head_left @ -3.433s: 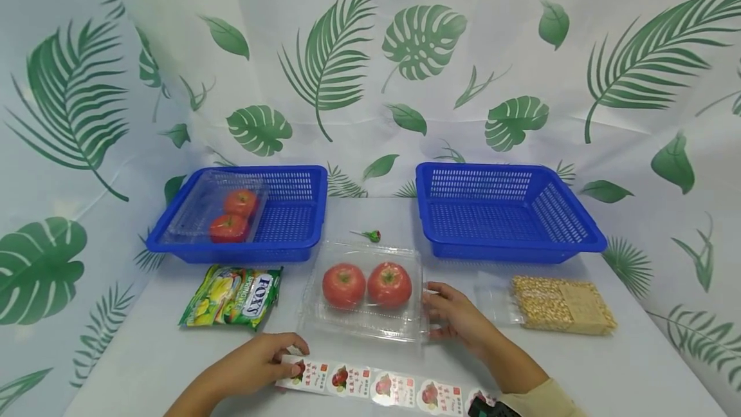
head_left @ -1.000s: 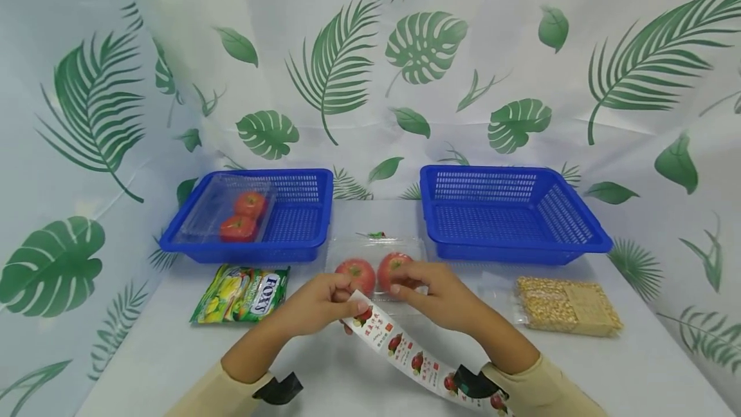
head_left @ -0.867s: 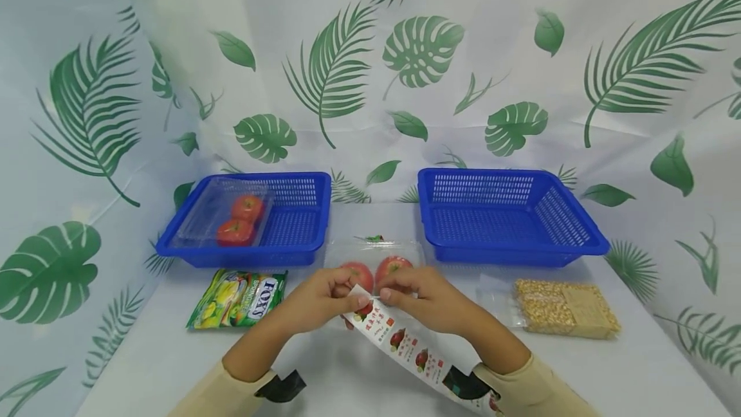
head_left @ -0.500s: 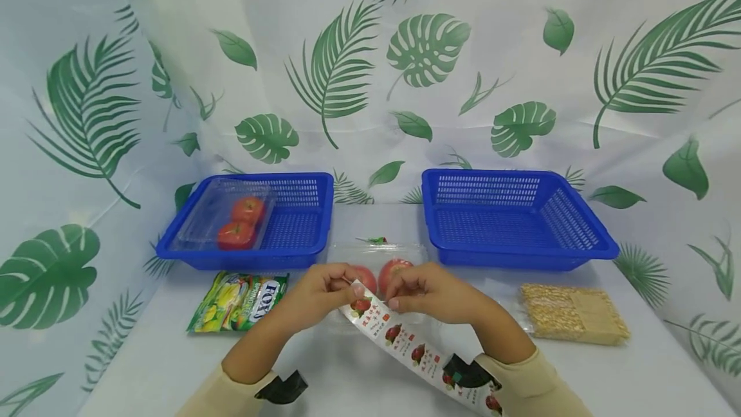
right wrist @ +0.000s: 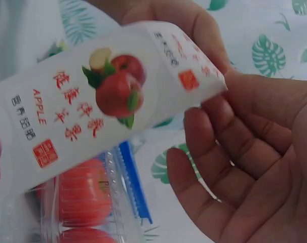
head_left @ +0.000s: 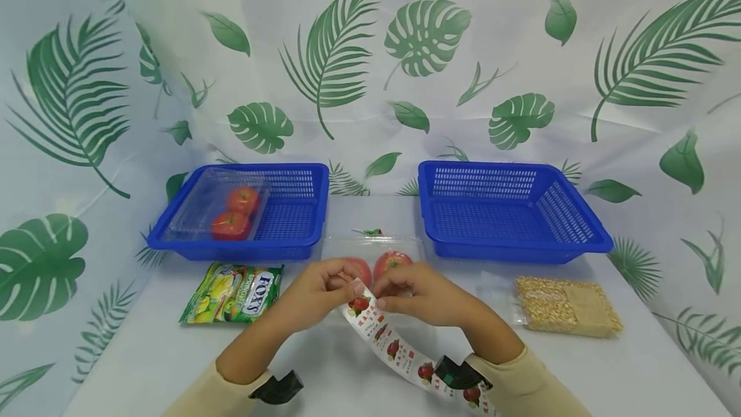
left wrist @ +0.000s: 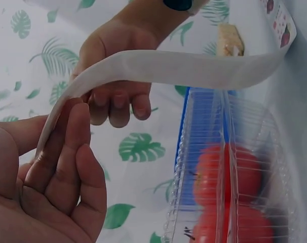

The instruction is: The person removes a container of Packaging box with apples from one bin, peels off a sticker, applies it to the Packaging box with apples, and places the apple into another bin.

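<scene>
A long strip of apple stickers (head_left: pixel 384 334) is lifted off the table, its end between both hands. My left hand (head_left: pixel 349 288) pinches that end; in the left wrist view its fingers (left wrist: pixel 67 152) press the strip's blank back (left wrist: pixel 168 66). My right hand (head_left: pixel 383 300) grips the same end from the right, fingers curled at the strip's edge (right wrist: pixel 214 88), next to the first apple sticker (right wrist: pixel 113 91). Just behind the hands lies a clear clamshell box (head_left: pixel 376 251) with two red apples (head_left: pixel 392 261), partly hidden by the hands.
The left blue basket (head_left: pixel 231 251) holds another clear box of apples (head_left: pixel 228 211). The right blue basket (head_left: pixel 515 251) holds nothing. A green candy bag (head_left: pixel 234 291), a packet of grains (head_left: pixel 564 304) and a small green-red thing (head_left: pixel 367 231) lie on the table (head_left: pixel 145 352).
Both hands left the table and the clear box, lifted the strip's end and came together over it. Over the last second they have stayed there, working at that end.
</scene>
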`<state>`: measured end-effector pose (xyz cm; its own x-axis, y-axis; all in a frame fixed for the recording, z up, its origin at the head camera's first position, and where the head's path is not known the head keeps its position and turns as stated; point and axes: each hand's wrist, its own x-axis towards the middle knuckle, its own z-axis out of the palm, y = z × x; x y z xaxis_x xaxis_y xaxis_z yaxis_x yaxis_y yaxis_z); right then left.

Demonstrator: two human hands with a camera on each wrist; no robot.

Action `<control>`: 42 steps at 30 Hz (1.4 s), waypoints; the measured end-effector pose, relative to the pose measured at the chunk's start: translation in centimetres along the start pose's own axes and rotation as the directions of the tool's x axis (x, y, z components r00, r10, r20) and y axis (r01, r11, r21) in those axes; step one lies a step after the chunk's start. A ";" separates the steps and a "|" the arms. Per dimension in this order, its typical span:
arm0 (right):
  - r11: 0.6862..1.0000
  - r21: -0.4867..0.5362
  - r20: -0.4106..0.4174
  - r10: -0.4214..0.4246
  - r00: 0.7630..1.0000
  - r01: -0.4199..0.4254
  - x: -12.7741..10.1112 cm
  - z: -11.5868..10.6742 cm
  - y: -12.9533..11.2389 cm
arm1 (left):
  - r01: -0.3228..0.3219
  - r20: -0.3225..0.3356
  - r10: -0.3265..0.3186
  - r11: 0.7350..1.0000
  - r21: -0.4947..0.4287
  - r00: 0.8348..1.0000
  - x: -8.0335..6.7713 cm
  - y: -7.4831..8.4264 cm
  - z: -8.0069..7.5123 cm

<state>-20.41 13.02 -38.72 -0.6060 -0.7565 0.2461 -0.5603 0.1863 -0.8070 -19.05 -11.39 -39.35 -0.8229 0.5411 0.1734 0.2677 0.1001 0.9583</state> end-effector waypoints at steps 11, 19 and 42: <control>0.999 0.050 -0.012 0.004 1.000 -0.004 -0.1 0.1 -0.4 | -0.002 -0.032 0.003 1.000 0.021 0.999 -0.4 0.4 1.1; 0.999 0.044 -0.069 -0.029 0.997 0.032 -0.4 -1.3 -0.8 | -0.031 0.132 0.044 0.994 -0.102 0.990 -0.6 0.8 0.3; 0.947 -0.291 -0.114 -0.179 0.977 0.139 -0.8 0.2 -3.2 | -0.043 0.290 0.120 0.965 -0.260 0.949 -1.0 1.2 0.7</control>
<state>-18.06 12.87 -36.45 -0.5564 -0.7010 0.4462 -0.7790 0.2531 -0.5737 -17.58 -11.16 -38.55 -0.6038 0.7678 0.2142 0.1630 -0.1441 0.9761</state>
